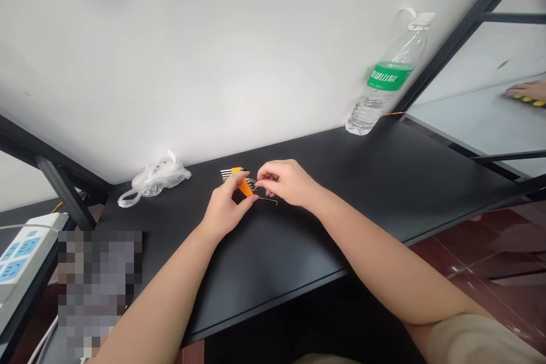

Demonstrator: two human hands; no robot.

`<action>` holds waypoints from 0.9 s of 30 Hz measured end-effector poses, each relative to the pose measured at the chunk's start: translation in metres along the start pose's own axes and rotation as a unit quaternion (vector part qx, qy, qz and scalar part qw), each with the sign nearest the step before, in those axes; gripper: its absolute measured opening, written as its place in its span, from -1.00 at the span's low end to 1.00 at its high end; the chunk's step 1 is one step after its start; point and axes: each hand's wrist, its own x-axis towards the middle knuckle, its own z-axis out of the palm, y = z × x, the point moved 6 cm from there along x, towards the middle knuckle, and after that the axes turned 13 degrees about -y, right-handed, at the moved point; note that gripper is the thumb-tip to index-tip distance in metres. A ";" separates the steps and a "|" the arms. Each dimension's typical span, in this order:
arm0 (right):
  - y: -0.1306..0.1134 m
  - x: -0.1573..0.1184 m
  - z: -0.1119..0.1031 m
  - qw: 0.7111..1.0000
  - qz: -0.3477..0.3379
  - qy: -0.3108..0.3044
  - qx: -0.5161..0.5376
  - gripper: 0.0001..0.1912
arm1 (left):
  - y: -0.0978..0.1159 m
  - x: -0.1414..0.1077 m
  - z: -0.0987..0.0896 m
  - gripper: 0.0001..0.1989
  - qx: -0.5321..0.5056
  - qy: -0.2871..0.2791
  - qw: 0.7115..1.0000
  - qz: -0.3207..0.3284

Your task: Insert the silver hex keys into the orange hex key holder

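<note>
An orange holder [244, 186] with several thin metal hex keys sits between my two hands, over the black table [273, 261]. My left hand [225, 205] is wrapped round the holder, thumb on its near side and index finger on its far side. Straight silvery key ends stick out to the left of it. One thin key with a bent tip [276, 202] points out to the right. My right hand [284, 182] pinches at the keys on the holder's right side; its fingertips hide which one it holds.
A crumpled clear plastic bag [160, 177] lies at the back left. A water bottle with a green label [390, 77] stands at the back right by the wall. White power strip [25, 250] at far left; another person's hand [529, 90] at far right.
</note>
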 end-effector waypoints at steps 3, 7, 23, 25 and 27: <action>-0.003 0.002 0.006 0.999 -0.030 0.029 -0.015 -0.88 | -0.001 0.000 -0.001 -0.40 -0.036 0.016 0.999 -0.008; -0.005 0.003 0.010 0.994 -0.086 0.055 -0.031 -0.73 | -0.001 0.001 -0.005 -0.43 -0.109 0.052 0.993 -0.001; 0.002 0.007 0.037 0.907 0.006 -0.135 0.399 -0.30 | -0.004 0.001 -0.009 -0.44 -0.196 0.087 0.977 0.012; 0.005 0.008 0.045 0.912 0.022 -0.163 0.377 -0.33 | -0.003 0.001 -0.009 -0.44 -0.192 0.084 0.978 0.015; 0.008 0.008 0.051 0.922 0.036 -0.185 0.339 -0.33 | -0.003 0.001 -0.009 -0.43 -0.195 0.083 0.977 0.015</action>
